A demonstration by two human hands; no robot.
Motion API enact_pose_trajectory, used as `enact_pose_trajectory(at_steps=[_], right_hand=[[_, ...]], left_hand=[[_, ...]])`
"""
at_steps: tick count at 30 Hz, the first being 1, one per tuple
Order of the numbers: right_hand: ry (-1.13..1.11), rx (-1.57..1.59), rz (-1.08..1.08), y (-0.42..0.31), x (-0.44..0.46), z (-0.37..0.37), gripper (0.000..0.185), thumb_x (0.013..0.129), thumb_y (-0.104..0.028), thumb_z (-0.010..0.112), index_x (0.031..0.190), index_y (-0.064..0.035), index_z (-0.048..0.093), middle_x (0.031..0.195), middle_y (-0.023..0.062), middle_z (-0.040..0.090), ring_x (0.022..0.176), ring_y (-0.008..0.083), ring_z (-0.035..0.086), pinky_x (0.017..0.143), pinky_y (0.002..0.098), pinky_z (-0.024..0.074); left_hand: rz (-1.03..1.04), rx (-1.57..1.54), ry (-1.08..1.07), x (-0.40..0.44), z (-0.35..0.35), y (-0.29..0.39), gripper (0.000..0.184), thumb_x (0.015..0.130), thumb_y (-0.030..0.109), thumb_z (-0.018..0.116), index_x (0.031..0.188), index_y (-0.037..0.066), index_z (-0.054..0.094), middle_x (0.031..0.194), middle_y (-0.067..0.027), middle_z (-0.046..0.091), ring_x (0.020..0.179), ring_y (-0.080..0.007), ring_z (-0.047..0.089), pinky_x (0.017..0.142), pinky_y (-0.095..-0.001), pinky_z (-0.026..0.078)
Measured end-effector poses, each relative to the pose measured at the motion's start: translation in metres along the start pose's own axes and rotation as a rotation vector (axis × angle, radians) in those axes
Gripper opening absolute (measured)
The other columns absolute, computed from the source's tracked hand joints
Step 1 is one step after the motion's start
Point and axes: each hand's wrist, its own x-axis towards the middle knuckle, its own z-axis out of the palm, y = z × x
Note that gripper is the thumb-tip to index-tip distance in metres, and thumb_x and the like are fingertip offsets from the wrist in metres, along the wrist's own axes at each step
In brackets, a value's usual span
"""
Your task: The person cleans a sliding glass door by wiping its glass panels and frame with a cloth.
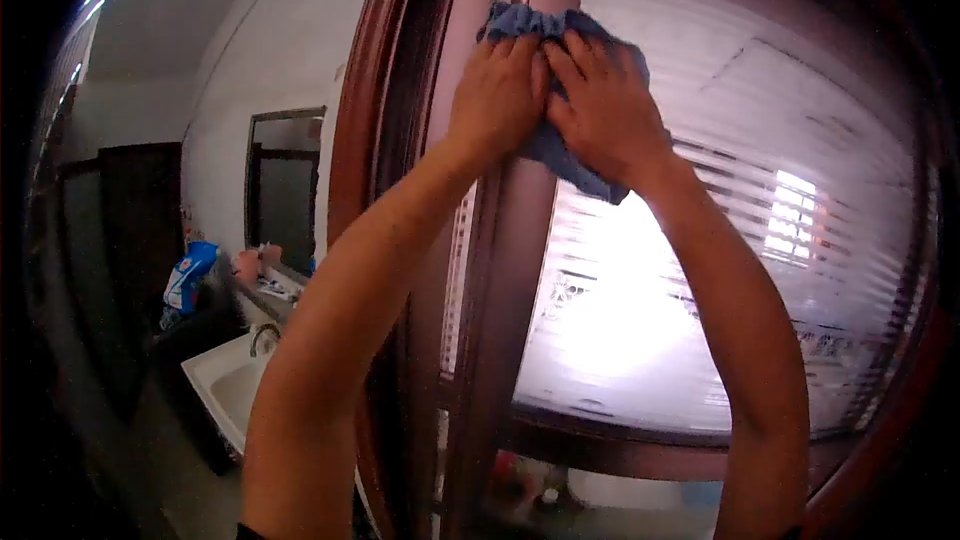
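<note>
High up in front of me, a crumpled blue-grey cloth (590, 180) is pressed against the upright pinkish-brown frame (515, 270) of a window and the edge of its glass. My left hand (500, 90) grips the cloth's left part, over the frame, with bent fingers. Beside it, thumbs close together, my right hand (605, 105) presses and holds the right part, where the glass begins. Cloth bunches out above the fingertips and hangs below the right hand. What lies under the palms is hidden.
The ribbed, bright window pane (740, 340) fills the right side. To the left are a dark red door frame (355, 140), a wall mirror (285, 185), a white sink (235, 390) with a curved tap (263, 338), and a blue bag (190, 275).
</note>
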Motion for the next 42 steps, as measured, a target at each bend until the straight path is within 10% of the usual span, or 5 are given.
enact_pose_trajectory(at_steps=[13, 14, 18, 22, 42], right_hand=[[0.038, -0.101, 0.117, 0.113, 0.1, 0.014, 0.048, 0.095, -0.032, 0.04, 0.138, -0.0105, 0.042, 0.14, 0.0123, 0.044, 0.13, 0.0295, 0.04, 0.11, 0.0496, 0.0244], [-0.061, -0.053, 0.211, 0.111, 0.105, 0.008, 0.052, 0.097, -0.035, 0.035, 0.144, -0.0111, 0.035, 0.147, 0.0132, 0.036, 0.136, 0.031, 0.033, 0.113, 0.0509, 0.0178], [-0.161, -0.077, 0.341, 0.116, 0.126, 0.015, 0.056, 0.1, -0.038, 0.029, 0.149, -0.0124, 0.026, 0.154, 0.0138, 0.027, 0.142, 0.0326, 0.023, 0.116, 0.0528, 0.0097], [-0.142, -0.037, 0.373, 0.12, 0.124, 0.015, 0.055, 0.099, -0.037, 0.031, 0.148, -0.012, 0.028, 0.153, 0.0147, 0.029, 0.142, 0.0331, 0.025, 0.116, 0.0523, 0.0125], [-0.081, -0.025, 0.238, 0.155, 0.081, 0.044, 0.043, 0.095, -0.023, 0.043, 0.129, 0.0024, 0.047, 0.133, 0.0234, 0.049, 0.125, 0.0386, 0.046, 0.105, 0.051, 0.034]], left_hand=[[0.181, 0.13, 0.263, 0.149, 0.06, -0.059, 0.024, 0.088, 0.019, 0.047, 0.101, 0.002, 0.059, 0.089, -0.0169, 0.061, 0.085, -0.0394, 0.059, 0.078, -0.046, 0.047], [0.42, 0.498, -0.01, 0.152, 0.045, -0.063, 0.04, 0.093, 0.025, 0.045, 0.12, -0.003, 0.056, 0.124, -0.0223, 0.056, 0.116, -0.0391, 0.051, 0.101, -0.052, 0.037], [0.279, 0.448, -0.345, 0.196, 0.054, -0.075, 0.035, 0.09, 0.023, 0.051, 0.113, -0.002, 0.06, 0.114, -0.021, 0.061, 0.108, -0.034, 0.057, 0.092, -0.0427, 0.046], [0.631, 0.809, -0.511, 0.217, 0.069, -0.089, 0.032, 0.089, 0.022, 0.054, 0.112, 0.001, 0.061, 0.114, -0.0218, 0.06, 0.108, -0.0361, 0.057, 0.093, -0.045, 0.045], [0.426, 0.37, -0.104, 0.186, 0.146, -0.074, 0.026, 0.089, 0.021, 0.052, 0.105, 0.002, 0.057, 0.1, -0.0194, 0.06, 0.097, -0.0367, 0.058, 0.085, -0.0447, 0.047]])
